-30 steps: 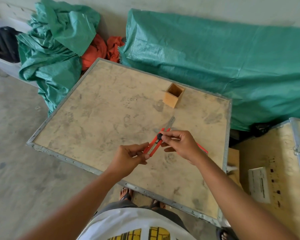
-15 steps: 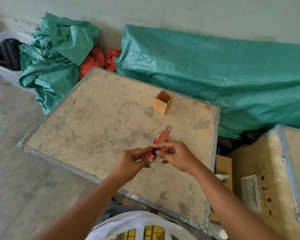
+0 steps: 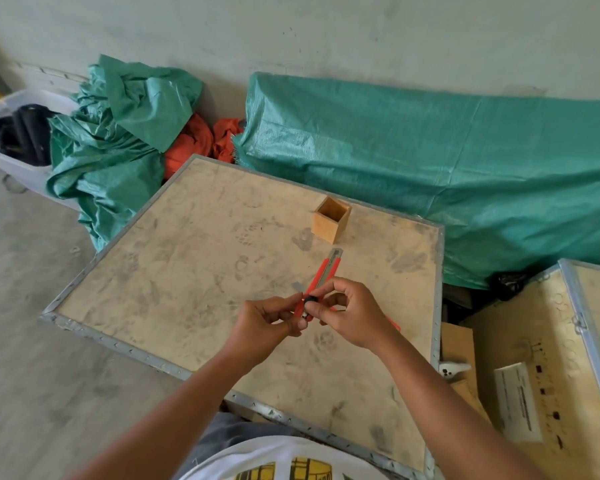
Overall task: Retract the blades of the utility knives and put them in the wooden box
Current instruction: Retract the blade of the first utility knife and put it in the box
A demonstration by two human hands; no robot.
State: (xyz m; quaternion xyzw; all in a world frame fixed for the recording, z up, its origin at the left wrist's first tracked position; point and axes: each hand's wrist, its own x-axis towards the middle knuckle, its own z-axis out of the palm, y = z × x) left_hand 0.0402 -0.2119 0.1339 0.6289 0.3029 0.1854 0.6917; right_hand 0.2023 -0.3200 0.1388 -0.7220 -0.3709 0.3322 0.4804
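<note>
A: Where's the knife?

B: The red utility knife [image 3: 323,277] is off the board, held over the near middle of the crate top [image 3: 194,258]. The left hand [image 3: 269,322] pinches its rear end between thumb and fingers. The right hand [image 3: 352,315] closes on the body, thumb and forefinger at the black slider knob [image 3: 310,300].

A: And the blade?

B: The grey tip points away toward the wooden box [image 3: 330,220] (how much blade shows I cannot tell).

A: The box itself?

B: It stands upright and open-topped, near the far right edge of the crate top, apart from the knife. A second red knife [image 3: 394,324] peeks out beneath the right wrist.
</note>
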